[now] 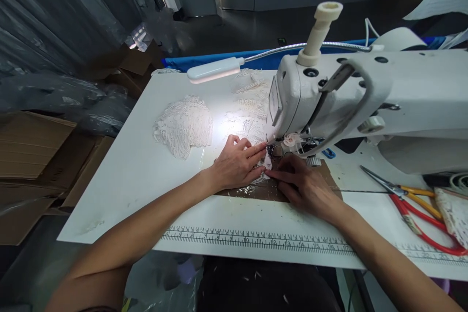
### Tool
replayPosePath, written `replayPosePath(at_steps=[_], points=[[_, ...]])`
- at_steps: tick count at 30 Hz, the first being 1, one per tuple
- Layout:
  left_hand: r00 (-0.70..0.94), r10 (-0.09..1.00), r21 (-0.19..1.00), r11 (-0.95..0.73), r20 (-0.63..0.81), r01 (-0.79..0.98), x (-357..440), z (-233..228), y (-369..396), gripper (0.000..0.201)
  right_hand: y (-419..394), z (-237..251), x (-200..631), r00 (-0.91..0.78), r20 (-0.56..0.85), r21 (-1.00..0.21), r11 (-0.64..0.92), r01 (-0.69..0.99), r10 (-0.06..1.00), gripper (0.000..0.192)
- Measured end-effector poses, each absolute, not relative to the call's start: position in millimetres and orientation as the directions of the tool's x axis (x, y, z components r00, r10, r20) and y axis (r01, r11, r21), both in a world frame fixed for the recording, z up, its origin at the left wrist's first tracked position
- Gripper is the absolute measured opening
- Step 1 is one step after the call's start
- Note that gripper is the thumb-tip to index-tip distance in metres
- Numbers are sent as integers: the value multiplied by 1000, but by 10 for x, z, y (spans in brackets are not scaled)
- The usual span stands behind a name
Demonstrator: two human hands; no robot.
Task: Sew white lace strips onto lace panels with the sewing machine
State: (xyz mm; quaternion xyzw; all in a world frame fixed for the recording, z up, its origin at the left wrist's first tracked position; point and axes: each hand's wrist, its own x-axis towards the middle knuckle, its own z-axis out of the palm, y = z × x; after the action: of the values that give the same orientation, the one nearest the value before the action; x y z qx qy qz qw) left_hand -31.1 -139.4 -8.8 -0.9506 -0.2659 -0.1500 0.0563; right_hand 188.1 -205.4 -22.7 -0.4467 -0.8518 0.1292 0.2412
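Observation:
A small white lace piece lies under the needle area of a white sewing machine. My left hand lies over it from the left, fingers stretched out and pressing it down near the presser foot. From the right, my right hand reaches in below the machine head. Its index fingertip meets the lace edge, with the other fingers curled in; the thumb is hidden, and the grip seems to be a pinch on that edge. More white lace lies behind my left hand, partly hidden by the machine.
Another lace piece rests on the white table at left. A lamp hangs over it. Red-handled scissors and a yellow-handled tool lie at right. A ruler strip runs along the front edge. Cardboard boxes stand left.

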Motion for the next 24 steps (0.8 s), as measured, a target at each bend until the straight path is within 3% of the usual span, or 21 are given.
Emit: replayPosePath(at_steps=[16, 24], points=[[795, 518, 28, -842, 316, 538, -339, -132, -1380, 38, -2070, -229, 1905, -471, 264, -441, 540, 717, 842, 36], [796, 438, -40, -866, 418, 498, -304, -163, -1388, 24, -2066, -211, 1915, -491, 261, -450, 555, 700, 831, 37]])
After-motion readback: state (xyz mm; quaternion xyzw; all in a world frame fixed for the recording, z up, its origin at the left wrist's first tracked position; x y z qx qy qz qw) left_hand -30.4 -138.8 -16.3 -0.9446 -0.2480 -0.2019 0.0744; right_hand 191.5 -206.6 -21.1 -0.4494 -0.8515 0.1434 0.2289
